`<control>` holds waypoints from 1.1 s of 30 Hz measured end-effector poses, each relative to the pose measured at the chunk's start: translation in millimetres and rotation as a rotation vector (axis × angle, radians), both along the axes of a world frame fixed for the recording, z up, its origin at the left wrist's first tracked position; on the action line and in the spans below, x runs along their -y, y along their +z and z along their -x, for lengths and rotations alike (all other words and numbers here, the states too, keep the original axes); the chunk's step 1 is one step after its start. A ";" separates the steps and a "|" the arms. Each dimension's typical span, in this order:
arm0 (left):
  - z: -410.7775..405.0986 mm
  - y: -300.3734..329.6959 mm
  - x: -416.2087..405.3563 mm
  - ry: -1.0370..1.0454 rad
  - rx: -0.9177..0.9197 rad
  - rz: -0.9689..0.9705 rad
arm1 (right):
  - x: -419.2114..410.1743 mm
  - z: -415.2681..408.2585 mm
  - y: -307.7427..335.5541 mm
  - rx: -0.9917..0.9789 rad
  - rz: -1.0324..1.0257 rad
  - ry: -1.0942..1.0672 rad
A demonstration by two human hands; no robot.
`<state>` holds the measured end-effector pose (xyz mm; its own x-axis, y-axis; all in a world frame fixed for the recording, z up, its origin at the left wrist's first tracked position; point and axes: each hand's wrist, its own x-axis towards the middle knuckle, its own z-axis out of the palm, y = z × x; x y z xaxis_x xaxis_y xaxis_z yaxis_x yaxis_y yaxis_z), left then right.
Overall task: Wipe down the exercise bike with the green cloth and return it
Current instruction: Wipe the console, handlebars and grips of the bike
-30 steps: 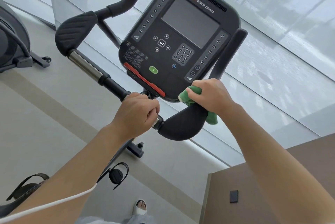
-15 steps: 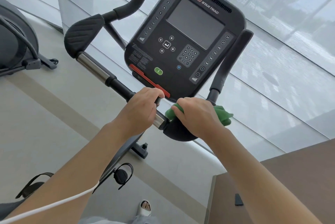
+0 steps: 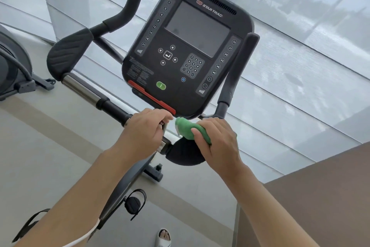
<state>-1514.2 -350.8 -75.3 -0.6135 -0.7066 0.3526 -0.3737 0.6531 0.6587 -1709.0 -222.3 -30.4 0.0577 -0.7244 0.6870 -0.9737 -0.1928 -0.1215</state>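
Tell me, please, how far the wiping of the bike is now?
Done: no wiped part can be told apart from the rest. In hand: the right hand presses the green cloth on the right elbow pad, while the left hand grips the handlebar. Left: probably the console and the left elbow pad, then returning the cloth.

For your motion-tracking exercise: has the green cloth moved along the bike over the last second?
Yes. The green cloth slid from the outer side of the right elbow pad to its inner end, toward the left hand, just under the console.
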 end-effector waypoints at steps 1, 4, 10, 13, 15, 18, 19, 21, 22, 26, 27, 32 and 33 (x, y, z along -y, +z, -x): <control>4.9 4.0 0.6 -0.015 -0.014 -0.019 | -2.4 10.7 3.0 0.044 -0.006 -0.031; 28.4 18.9 -0.5 -0.064 -0.057 -0.028 | -2.5 40.7 16.6 0.156 0.003 -0.123; 81.7 45.7 -9.8 -0.184 -0.080 -0.012 | 14.4 91.7 72.3 0.175 0.146 -0.169; 100.8 54.0 -3.0 -0.188 -0.062 0.022 | 28.3 110.7 102.9 0.153 0.212 -0.142; 112.5 59.7 4.2 -0.173 -0.053 0.041 | 40.8 121.0 121.6 0.123 0.248 -0.121; 128.9 69.3 12.0 -0.159 -0.053 0.058 | 61.4 133.7 147.0 0.091 0.290 -0.104; 133.7 71.8 13.0 -0.155 -0.055 0.059 | 68.5 137.5 154.0 0.080 0.306 -0.096; 142.8 73.7 12.6 -0.146 -0.072 0.057 | 83.3 145.4 167.5 0.063 0.334 -0.083; 146.9 72.8 11.0 -0.133 -0.088 0.054 | 91.5 149.3 173.9 0.055 0.343 -0.082; 152.4 51.6 -6.4 0.000 -0.143 0.080 | 133.0 162.5 180.8 0.001 0.223 -0.093; 149.8 45.1 -11.4 0.024 -0.152 0.082 | 142.6 163.4 176.4 -0.010 0.123 -0.100; 143.3 35.9 -19.9 0.039 -0.179 0.124 | 167.6 160.9 165.0 -0.196 -0.244 -0.304; 145.8 35.9 -19.2 0.033 -0.169 0.145 | 169.1 162.6 169.6 -0.220 -0.258 -0.313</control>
<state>-1660.0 -331.6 -39.4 -0.5146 -0.6594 0.5481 -0.2885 0.7351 0.6135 -1871.7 -391.4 139.2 -0.0666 -0.8758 0.4780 -0.9883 0.1239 0.0894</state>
